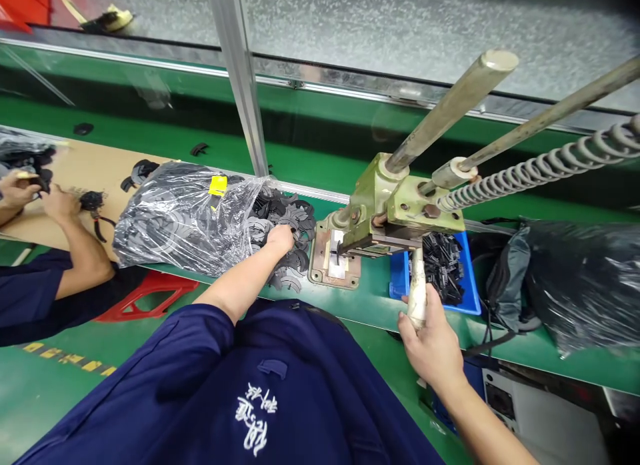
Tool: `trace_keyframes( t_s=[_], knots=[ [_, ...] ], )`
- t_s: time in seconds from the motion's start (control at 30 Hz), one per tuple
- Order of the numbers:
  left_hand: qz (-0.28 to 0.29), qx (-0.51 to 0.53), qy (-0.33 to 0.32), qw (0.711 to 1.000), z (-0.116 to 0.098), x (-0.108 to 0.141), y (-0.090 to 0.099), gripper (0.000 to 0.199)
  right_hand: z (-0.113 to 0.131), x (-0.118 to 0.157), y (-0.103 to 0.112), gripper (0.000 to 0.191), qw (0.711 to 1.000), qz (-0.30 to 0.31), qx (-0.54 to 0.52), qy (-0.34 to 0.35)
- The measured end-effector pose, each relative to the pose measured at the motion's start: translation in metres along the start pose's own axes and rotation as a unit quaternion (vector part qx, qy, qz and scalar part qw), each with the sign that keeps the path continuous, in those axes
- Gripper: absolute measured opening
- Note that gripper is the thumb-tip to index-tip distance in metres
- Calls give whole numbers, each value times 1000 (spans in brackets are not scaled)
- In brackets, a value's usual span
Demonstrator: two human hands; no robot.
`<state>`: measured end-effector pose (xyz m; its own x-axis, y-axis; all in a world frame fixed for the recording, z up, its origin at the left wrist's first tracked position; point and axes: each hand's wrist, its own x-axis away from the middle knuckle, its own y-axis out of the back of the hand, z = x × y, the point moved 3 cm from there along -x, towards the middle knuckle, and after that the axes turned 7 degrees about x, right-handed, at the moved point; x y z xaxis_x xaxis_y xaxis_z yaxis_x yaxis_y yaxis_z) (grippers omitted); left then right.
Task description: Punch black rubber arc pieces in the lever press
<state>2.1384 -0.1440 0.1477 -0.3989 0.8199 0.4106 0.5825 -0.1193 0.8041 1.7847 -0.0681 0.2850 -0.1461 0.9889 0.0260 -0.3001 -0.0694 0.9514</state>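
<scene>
My right hand (433, 335) is wrapped around the pale, worn handle (417, 295) of a green hand press (395, 205). The press's metal base (324, 258) carries a light plate with a small dark piece (337, 248) on it, below the ram. To the left of the base, my left hand (281, 238) is curled over a heap of dark grey curved plastic parts (300, 218). Its fingertips are hidden, so what they hold cannot be made out. The heap spills from the mouth of a clear plastic bag (185, 218) with a yellow label.
Right of the press stands a blue bin (470, 291) of small black parts, then a grey bag and a large dark plastic bag (590, 278). A metal post (240, 78) rises behind the bench. At left a co-worker's hands (55, 201) handle a part, near a red stool (150, 295).
</scene>
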Motion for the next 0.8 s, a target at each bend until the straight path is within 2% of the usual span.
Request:
trace_keyframes(
  t_s=[0.1,0.17,0.23,0.3,0.37,0.43,0.53,0.8],
  knots=[
    [-8,164,-14,986,0,4,-8,32,0,0,1,71,1000,0,-1,-1],
    [52,326,-4,944,-9,6,-25,35,1,0,1,72,1000,3,-1,-3],
    [128,435,10,891,-23,7,-45,33,2,1,2,73,1000,3,2,-5],
    [179,487,20,855,-38,7,-60,29,3,1,2,72,1000,2,5,-5],
    [202,504,18,840,-49,5,-71,26,4,1,2,72,1000,4,5,-8],
    [209,494,9,844,-56,2,-76,26,3,1,1,72,1000,10,5,-13],
    [204,457,4,866,-59,-2,-79,29,2,1,1,73,1000,7,0,-11],
    [223,352,-3,909,-67,-10,-72,38,3,2,3,72,1000,7,-12,-11]
  ],
)
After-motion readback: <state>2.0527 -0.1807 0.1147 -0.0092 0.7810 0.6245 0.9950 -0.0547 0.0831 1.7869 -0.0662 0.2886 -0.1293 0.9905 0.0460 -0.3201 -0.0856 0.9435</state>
